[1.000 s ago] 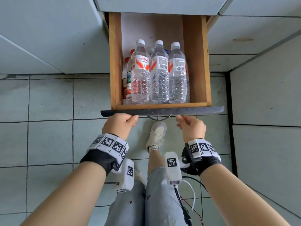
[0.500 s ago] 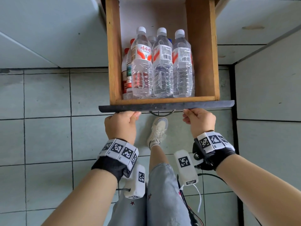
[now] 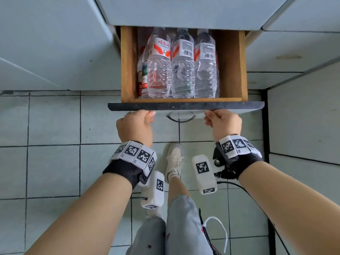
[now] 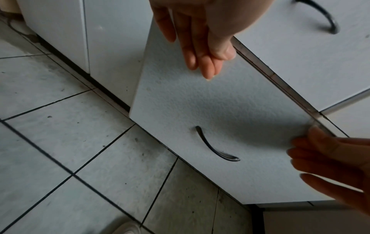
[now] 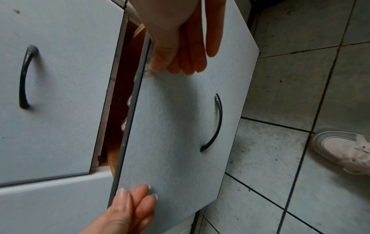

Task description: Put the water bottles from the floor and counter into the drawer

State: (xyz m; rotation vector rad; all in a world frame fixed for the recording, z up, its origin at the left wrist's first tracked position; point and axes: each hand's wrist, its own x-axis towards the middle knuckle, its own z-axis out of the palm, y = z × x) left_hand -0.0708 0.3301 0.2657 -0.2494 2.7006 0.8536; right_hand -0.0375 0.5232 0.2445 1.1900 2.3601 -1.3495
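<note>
The wooden drawer stands partly open and holds several clear water bottles upright in a row, their caps hidden under the cabinet above. My left hand and right hand press against the grey drawer front, one on each side of its curved handle. In the left wrist view the left hand's fingers lie straight on the drawer front. The right wrist view shows the right hand's fingers flat on the same panel. Neither hand holds a bottle.
My shoe stands on the tiled floor just below the drawer. A closed drawer with a dark handle sits above the open one. White cabinet fronts flank the drawer on both sides.
The drawer has slid inward under both hands. The bottle caps, in view earlier, are now hidden under the cabinet above.
</note>
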